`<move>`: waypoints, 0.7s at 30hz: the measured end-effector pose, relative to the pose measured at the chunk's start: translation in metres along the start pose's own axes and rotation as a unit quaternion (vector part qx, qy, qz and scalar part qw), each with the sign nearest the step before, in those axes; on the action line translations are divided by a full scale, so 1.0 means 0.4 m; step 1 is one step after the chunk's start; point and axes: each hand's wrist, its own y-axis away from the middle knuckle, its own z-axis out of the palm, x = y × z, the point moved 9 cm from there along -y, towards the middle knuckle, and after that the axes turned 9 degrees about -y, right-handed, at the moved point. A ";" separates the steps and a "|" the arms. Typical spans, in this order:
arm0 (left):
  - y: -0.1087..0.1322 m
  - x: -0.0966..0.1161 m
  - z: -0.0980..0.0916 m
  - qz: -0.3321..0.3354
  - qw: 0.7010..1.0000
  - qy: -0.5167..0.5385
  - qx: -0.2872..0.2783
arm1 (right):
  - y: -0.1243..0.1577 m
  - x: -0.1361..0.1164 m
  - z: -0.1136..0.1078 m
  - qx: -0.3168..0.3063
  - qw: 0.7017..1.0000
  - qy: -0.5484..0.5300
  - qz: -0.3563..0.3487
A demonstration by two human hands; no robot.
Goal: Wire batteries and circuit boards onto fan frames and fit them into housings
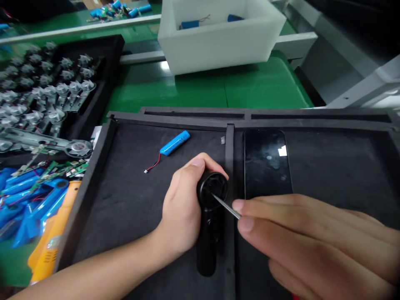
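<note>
Black handheld housing (pixel 207 227) sits just left of the black tray's divider (pixel 229 158). Leftmost in that compartment lies a blue wired battery (pixel 175 143); next, the left hand (pixel 184 204) curls firmly around the housing's round head. A slim metal tool (pixel 226 206) points into it, pinched by fingertips of the right hand (pixel 300 233), near a black smartphone (pixel 265 171).

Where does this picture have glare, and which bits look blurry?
Head view: a bright reflection on the phone; a glare spot on the green table, by the white box; faint shine along the black device; rows of grey parts at left smeared, the blue battery clearer.
</note>
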 end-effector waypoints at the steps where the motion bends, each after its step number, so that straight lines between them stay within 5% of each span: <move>1: 0.000 0.000 -0.001 0.001 1.000 -0.002 0.003 | -0.004 0.004 -0.002 -0.022 1.000 -0.009 0.001; 5: -0.001 -0.002 -0.001 -0.002 1.000 -0.002 0.009 | -0.022 0.002 -0.017 -0.080 0.996 -0.029 -0.021; 13: -0.004 0.016 -0.008 0.021 0.999 -0.037 0.031 | -0.029 -0.003 -0.023 0.046 0.996 -0.053 0.054; 21: -0.003 0.009 -0.005 0.011 1.000 -0.016 0.014 | -0.048 -0.009 -0.026 0.008 0.997 -0.066 -0.033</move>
